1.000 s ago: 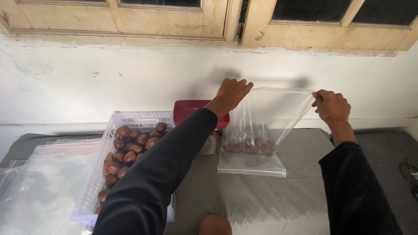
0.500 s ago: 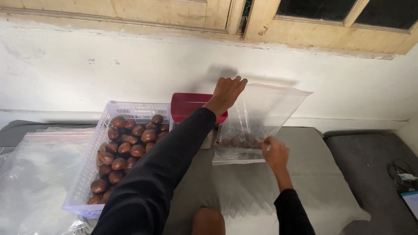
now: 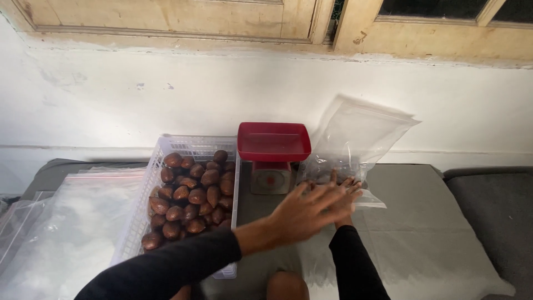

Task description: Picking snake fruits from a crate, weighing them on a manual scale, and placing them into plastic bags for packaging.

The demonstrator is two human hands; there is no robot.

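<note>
Left hand [image 3: 311, 208] dropped from bag [image 3: 355, 144] top to its base, frame center, fingers splayed flat; right hand mostly hidden behind it, grip can't tell.

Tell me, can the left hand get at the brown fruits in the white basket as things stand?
Probably yes. The left hand lies open at the clear bag, just right of the white basket. The brown fruits lie uncovered, and nothing stands between.

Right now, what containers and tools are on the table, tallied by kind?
White plastic basket of brown fruit: 1
Kitchen scale with red tray: 1
Clear bag standing, holding some fruit: 1
Empty clear bags lying flat at left: at least 1, exact count unclear
Total: at least 4
</note>
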